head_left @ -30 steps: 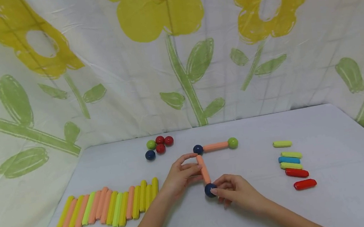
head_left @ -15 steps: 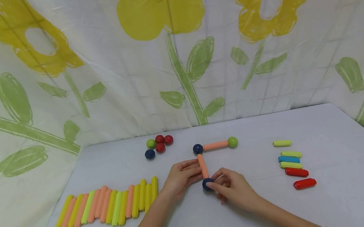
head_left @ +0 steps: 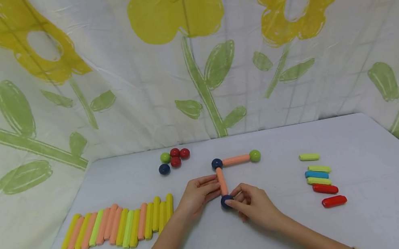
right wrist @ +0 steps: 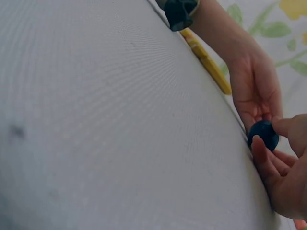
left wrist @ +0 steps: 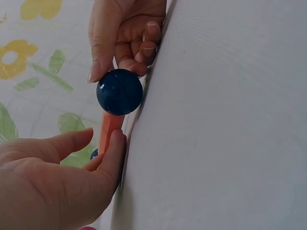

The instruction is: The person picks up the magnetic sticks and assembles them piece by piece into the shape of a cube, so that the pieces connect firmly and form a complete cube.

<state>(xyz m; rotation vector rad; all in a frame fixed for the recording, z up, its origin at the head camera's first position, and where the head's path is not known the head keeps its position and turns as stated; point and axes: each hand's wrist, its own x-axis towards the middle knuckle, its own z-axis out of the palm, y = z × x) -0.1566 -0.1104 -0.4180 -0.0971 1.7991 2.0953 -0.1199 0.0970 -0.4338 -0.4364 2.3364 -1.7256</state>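
Note:
My right hand (head_left: 257, 207) pinches a dark blue ball (left wrist: 120, 92) between thumb and fingers. A salmon stick (head_left: 222, 182) runs from this ball to another dark blue ball (head_left: 216, 163) farther back, its ends right at both balls. From that far ball a second salmon stick (head_left: 236, 160) leads right to a green ball (head_left: 255, 155). My left hand (head_left: 199, 197) lies left of the near stick, its extended fingertips touching the stick's side. In the left wrist view, the left thumb (left wrist: 76, 143) stands apart from the stick.
To the left lies a row of yellow, salmon and light green sticks (head_left: 117, 227). Behind it sit red balls (head_left: 176, 162), a green ball (head_left: 165, 157) and a blue ball (head_left: 164, 169). Short yellow-green, blue (head_left: 316, 175) and red sticks (head_left: 334, 201) lie at right. A flowered cloth hangs behind the table.
My right hand has moved the near blue ball and its stick away from me, up to the far ball. The left index finger has come back from the far ball to the stick's side.

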